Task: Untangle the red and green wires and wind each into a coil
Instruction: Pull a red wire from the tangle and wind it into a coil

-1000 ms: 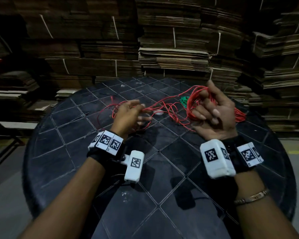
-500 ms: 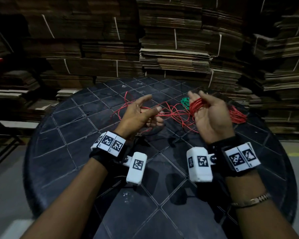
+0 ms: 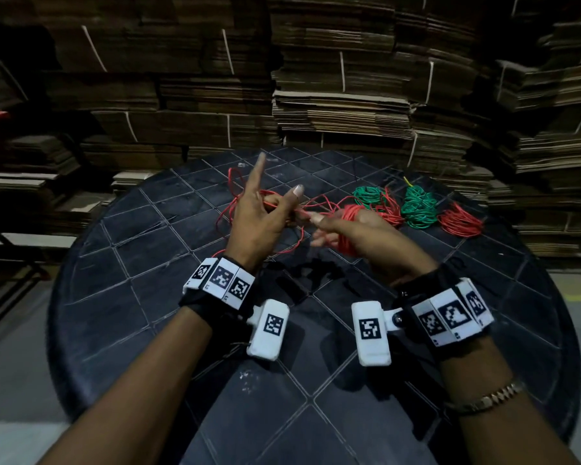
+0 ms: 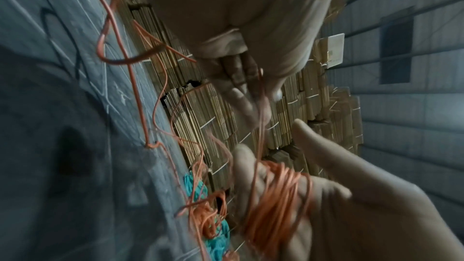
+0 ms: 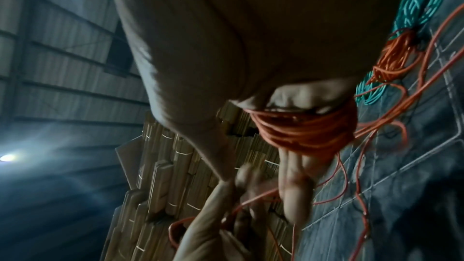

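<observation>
A: Where is the red wire (image 3: 284, 245) now?

B: Part of it is wound as a red coil (image 3: 348, 226) around the fingers of the right hand (image 3: 366, 239), above the middle of the black round table (image 3: 114, 263). The loose remainder trails left, through the left hand (image 3: 260, 223), and loops over the tabletop beyond it.

A: How are the hands holding it?

B: The right hand's fingers lie fairly straight, serving as a spool with the turns wrapped around them. The left hand seems to pinch the strand with its lower fingers, index finger and thumb spread upward; the wrist view is blurred, so I cannot be certain.

A: What does the next wrap turn on?

B: The free strand runs roughly left to right between the hands, so the left hand, nearer the slack, likely feeds it across the coil.

A: And the rest?

B: Finished green coils (image 3: 418, 206) and red coils (image 3: 460, 223) lie far right, with stacked cardboard (image 3: 339, 105) behind.
</observation>
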A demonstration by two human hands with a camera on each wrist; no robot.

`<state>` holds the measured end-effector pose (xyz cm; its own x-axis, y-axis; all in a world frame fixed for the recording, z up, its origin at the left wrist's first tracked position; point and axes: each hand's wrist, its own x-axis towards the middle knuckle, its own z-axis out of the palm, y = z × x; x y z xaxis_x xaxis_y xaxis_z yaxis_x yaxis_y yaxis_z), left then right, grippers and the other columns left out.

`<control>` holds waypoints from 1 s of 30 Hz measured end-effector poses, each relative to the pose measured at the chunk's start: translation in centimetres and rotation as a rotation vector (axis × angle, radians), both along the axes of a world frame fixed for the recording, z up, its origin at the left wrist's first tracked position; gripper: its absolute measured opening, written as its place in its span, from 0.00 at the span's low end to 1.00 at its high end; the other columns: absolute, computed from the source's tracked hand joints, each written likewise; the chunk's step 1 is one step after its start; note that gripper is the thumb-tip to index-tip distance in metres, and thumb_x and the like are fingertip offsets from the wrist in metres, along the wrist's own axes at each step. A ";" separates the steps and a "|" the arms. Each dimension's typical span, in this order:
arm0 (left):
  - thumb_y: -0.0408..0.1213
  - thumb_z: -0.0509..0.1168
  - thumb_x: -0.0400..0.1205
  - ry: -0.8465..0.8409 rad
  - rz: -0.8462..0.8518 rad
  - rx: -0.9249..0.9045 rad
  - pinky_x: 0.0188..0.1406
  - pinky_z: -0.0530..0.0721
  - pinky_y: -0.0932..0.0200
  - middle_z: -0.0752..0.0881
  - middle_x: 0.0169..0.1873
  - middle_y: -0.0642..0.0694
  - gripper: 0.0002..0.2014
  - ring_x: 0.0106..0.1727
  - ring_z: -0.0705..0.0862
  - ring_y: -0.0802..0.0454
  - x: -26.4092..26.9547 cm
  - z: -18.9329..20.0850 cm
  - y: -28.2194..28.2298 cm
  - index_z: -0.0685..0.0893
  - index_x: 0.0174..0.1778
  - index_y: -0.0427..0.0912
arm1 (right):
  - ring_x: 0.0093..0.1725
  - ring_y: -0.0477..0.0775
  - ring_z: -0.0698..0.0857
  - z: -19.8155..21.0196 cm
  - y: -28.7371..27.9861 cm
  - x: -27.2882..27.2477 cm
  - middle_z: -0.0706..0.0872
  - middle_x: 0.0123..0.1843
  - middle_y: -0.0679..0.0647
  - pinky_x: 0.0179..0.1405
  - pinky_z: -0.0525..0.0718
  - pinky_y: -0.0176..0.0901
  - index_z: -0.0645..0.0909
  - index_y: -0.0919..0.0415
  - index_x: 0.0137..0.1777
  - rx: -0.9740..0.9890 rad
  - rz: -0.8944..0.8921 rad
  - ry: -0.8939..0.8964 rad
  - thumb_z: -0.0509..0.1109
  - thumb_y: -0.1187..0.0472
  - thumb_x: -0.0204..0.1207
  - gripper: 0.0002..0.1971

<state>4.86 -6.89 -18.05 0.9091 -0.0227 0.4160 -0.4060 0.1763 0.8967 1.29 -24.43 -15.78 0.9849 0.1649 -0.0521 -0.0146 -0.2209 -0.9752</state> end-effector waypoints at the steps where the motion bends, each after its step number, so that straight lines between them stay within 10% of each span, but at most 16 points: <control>1: 0.32 0.70 0.88 -0.012 -0.020 -0.021 0.48 0.93 0.50 0.94 0.43 0.35 0.44 0.44 0.95 0.44 -0.1 0.2 0.1 0.48 0.92 0.47 | 0.42 0.55 0.86 0.1 0.1 -0.4 0.89 0.42 0.66 0.47 0.88 0.40 0.86 0.63 0.45 0.010 0.069 0.035 0.75 0.52 0.82 0.13; 4: 0.30 0.67 0.89 -0.032 -0.054 -0.049 0.45 0.90 0.58 0.94 0.47 0.34 0.42 0.46 0.95 0.44 -0.7 0.7 0.1 0.47 0.92 0.45 | 0.32 0.46 0.83 0.0 0.5 -1.0 0.88 0.32 0.54 0.34 0.80 0.31 0.86 0.67 0.46 -0.165 0.176 -0.053 0.77 0.55 0.81 0.13; 10: 0.36 0.72 0.87 -0.067 0.059 0.060 0.73 0.84 0.53 0.91 0.64 0.44 0.43 0.69 0.88 0.56 0.1 0.4 1.0 0.53 0.92 0.49 | 0.33 0.50 0.80 -0.7 1.1 -0.2 0.83 0.33 0.49 0.45 0.78 0.39 0.74 0.66 0.68 -0.078 0.113 -0.238 0.84 0.60 0.73 0.28; 15: 0.38 0.72 0.87 -0.109 0.031 0.128 0.80 0.78 0.42 0.92 0.62 0.46 0.38 0.73 0.85 0.53 0.0 0.3 0.8 0.61 0.90 0.52 | 0.25 0.50 0.76 -0.4 1.6 -1.5 0.80 0.25 0.52 0.30 0.76 0.39 0.84 0.59 0.38 -0.265 0.179 -0.144 0.80 0.54 0.78 0.12; 25: 0.41 0.63 0.92 0.143 0.018 -0.084 0.37 0.89 0.56 0.95 0.47 0.38 0.31 0.40 0.94 0.47 0.0 0.8 1.0 0.60 0.90 0.53 | 0.09 0.44 0.55 1.1 -0.6 -2.2 0.63 0.11 0.50 0.10 0.53 0.30 0.82 0.74 0.32 0.183 0.415 0.157 0.63 0.44 0.83 0.31; 30: 0.35 0.67 0.89 0.308 0.088 -0.171 0.24 0.86 0.59 0.94 0.39 0.37 0.29 0.32 0.93 0.46 0.9 -0.1 1.1 0.67 0.86 0.52 | 0.08 0.49 0.47 1.0 -2.4 -1.9 0.57 0.08 0.48 0.21 0.37 0.31 0.81 0.64 0.20 0.594 0.310 0.091 0.66 0.47 0.80 0.29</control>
